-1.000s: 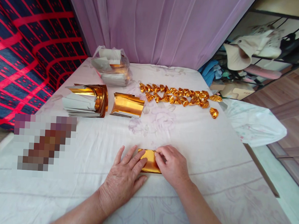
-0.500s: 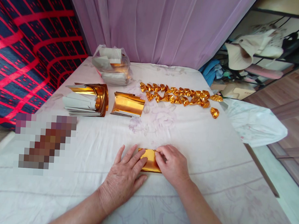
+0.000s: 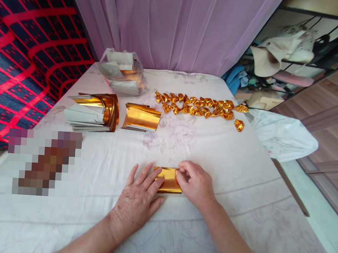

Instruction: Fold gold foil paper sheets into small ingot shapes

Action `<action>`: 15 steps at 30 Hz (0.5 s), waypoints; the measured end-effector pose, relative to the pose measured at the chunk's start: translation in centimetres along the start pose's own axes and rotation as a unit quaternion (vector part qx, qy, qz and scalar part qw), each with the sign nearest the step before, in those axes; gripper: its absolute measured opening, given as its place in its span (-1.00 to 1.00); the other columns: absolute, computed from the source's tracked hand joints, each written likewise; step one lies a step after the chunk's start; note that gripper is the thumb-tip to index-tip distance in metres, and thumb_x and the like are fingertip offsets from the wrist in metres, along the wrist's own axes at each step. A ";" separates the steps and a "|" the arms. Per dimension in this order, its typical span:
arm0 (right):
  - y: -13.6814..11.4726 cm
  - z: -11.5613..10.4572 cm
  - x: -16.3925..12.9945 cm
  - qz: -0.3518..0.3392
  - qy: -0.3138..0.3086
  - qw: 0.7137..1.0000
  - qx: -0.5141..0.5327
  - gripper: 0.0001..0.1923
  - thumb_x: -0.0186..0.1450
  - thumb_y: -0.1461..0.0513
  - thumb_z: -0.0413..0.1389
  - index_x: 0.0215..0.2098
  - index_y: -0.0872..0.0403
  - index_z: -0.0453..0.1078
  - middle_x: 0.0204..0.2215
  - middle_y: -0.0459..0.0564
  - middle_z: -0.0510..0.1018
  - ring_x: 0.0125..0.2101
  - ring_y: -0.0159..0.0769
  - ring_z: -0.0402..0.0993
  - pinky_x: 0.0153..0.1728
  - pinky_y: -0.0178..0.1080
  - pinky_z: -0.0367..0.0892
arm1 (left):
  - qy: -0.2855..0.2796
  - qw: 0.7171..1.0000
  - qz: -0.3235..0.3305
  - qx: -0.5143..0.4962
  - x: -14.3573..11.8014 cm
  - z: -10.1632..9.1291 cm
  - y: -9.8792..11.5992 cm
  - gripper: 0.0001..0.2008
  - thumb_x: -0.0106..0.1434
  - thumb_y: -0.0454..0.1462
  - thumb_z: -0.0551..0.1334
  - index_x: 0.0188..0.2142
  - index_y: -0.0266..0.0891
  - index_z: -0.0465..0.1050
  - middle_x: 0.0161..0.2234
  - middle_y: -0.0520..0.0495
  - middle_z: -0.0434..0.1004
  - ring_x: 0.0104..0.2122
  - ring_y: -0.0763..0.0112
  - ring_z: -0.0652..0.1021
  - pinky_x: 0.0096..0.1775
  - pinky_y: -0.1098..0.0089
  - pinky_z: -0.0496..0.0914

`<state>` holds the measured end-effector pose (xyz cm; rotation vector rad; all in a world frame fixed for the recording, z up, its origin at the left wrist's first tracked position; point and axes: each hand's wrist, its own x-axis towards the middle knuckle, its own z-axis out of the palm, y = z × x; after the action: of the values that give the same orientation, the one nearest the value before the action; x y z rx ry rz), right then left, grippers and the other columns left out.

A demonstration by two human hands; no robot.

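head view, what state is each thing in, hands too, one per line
gold foil paper: flat on the cloth
left hand: spread, fingers on the paper
right hand: curled, at the paper's right end
larger paper stack: sheets bent over
smaller paper stack: curved, gold side up
shaped foil pieces: mostly in two rows
clear plastic bag: holding paper
purple curtain: hanging in folds

Gold paper (image 3: 170,180) under my grip: mirror-glossy, smooth. Loose stack (image 3: 110,115): shiny gold faces, matt pale-grey backs. Folded pieces (image 3: 206,112): glossy gold, crinkled. Bag (image 3: 122,74): thin clear plastic. Tablecloth (image 3: 227,156): matt cloth, lightly wrinkled. Curtain (image 3: 175,27): smooth cloth.
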<state>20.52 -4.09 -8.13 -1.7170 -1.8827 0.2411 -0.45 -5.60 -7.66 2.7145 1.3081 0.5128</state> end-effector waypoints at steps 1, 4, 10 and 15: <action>0.0 0.0 0.0 -0.003 0.001 1.000 0.001 -0.90 0.21 0.27 0.05 -0.31 0.01 0.38 -0.47 -0.13 0.55 -0.45 -0.35 0.45 -0.35 -0.31 0.28 | -0.001 1.000 0.000 0.001 0.0 0.0 0.0 -0.59 0.29 0.00 0.18 0.04 -0.11 0.46 0.14 -0.05 0.45 0.22 0.10 0.31 0.32 -0.01 -0.13; -0.2 -0.1 0.1 -0.013 -0.007 1.000 -0.008 -0.92 0.23 0.26 0.06 -0.33 0.02 0.39 -0.46 -0.12 0.54 -0.41 -0.34 0.46 -0.32 -0.31 0.27 | -0.005 1.000 -0.002 0.002 0.0 -0.1 0.0 -0.59 0.29 0.00 0.18 0.04 -0.10 0.46 0.15 -0.03 0.44 0.23 0.11 0.30 0.32 0.00 -0.14; -0.3 -0.3 0.3 -0.019 -0.033 0.999 -0.027 -0.88 0.28 0.26 0.05 -0.39 0.00 0.40 -0.47 -0.12 0.53 -0.38 -0.34 0.44 -0.31 -0.31 0.23 | -0.007 1.000 -0.002 0.006 0.0 -0.1 0.0 -0.60 0.29 -0.01 0.18 0.03 -0.11 0.46 0.14 -0.06 0.45 0.22 0.10 0.31 0.31 -0.01 -0.11; -0.3 -0.3 0.3 -0.021 -0.033 0.999 -0.032 -0.87 0.29 0.25 0.05 -0.40 0.00 0.40 -0.48 -0.12 0.52 -0.38 -0.34 0.44 -0.32 -0.32 0.21 | -0.004 1.000 -0.002 -0.001 0.0 -0.1 0.1 -0.60 0.29 -0.01 0.18 0.03 -0.12 0.47 0.14 -0.05 0.45 0.22 0.09 0.31 0.32 -0.01 -0.13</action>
<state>20.45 -3.91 -7.62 -1.7272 -1.9917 0.2257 -0.42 -5.64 -7.51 2.7086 1.3086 0.5015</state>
